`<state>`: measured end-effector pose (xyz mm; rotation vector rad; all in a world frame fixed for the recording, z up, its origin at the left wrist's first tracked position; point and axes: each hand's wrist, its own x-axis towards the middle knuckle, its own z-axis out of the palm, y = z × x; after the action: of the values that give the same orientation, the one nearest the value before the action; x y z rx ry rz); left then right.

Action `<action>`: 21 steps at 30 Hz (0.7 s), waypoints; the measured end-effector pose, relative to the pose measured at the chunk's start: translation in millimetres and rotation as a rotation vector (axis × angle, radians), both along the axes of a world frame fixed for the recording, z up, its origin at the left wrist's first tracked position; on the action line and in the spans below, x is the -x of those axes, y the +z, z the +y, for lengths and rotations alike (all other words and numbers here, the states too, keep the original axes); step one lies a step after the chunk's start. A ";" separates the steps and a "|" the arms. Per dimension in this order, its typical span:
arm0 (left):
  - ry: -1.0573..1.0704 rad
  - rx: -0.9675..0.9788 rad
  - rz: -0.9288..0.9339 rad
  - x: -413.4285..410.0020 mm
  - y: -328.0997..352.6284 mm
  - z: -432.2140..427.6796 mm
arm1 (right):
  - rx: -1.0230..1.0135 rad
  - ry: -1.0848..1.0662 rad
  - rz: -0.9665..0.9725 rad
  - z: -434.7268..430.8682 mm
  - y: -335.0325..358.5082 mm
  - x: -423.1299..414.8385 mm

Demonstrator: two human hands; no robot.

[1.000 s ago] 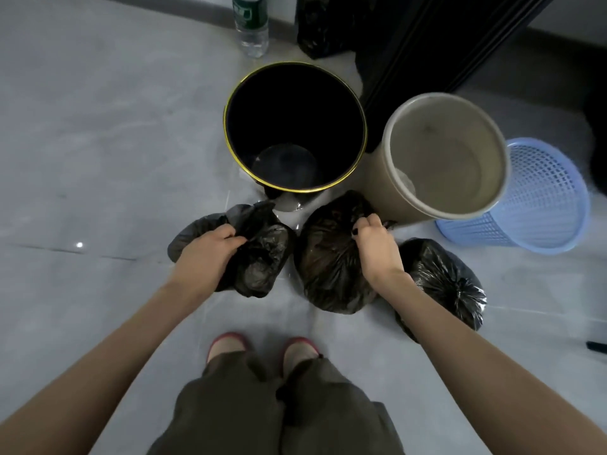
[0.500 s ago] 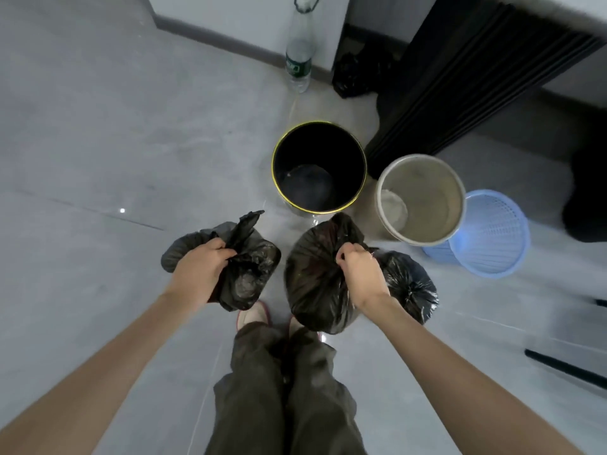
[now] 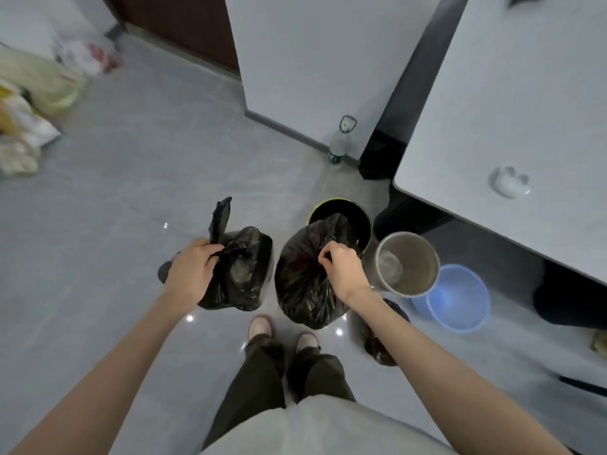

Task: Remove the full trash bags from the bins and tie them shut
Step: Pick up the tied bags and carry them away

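Head view: the left hand [image 3: 193, 267] was curled round the gathered neck of one black bag [image 3: 244, 277]. The right hand [image 3: 341, 272] pinched the neck of a fuller bag [image 3: 300, 287]. Both bags were held over the grey tiled floor [image 3: 98, 257], and a third bag [image 3: 377, 344] lay beside the right forearm. The black bin [image 3: 363, 221], beige bin [image 3: 418, 257] and blue basket [image 3: 460, 302] appeared unlined, so removal looked complete. Knot completion could not be confirmed. A white table [image 3: 509, 93] stood at right.

The person now stands upright instead of crouching. The left grip [image 3: 192, 272] and right grip [image 3: 343, 269] have raised the small bag [image 3: 244, 274] and the fuller bag [image 3: 302, 280] off the floor [image 3: 131, 178]. The third bag [image 3: 377, 343] is now half hidden behind the right forearm. A bench [image 3: 512, 110] has come into view at right.
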<state>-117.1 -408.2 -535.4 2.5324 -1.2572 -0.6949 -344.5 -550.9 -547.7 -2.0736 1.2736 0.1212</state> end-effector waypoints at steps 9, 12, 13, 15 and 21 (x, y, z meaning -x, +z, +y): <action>0.067 0.096 -0.056 -92.5 66.0 -15.8 | 0.061 0.045 -0.086 -43.9 66.3 -100.7; 0.034 0.082 -0.077 -134.1 71.0 -26.6 | 0.084 0.040 -0.088 -55.7 73.7 -144.4; 0.023 0.082 -0.077 -149.7 72.0 -30.4 | 0.091 0.035 -0.086 -59.8 75.2 -159.1; -0.012 0.086 -0.074 -182.7 74.1 -39.0 | 0.100 0.015 -0.081 -68.5 78.2 -187.2; -0.194 0.073 -0.102 -288.3 82.3 -88.0 | 0.130 -0.087 -0.070 -93.7 86.4 -267.9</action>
<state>171.2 -496.1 -453.1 2.4368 -1.5490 -0.5533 -76.6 -644.5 -461.3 -2.1076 1.3578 -0.0753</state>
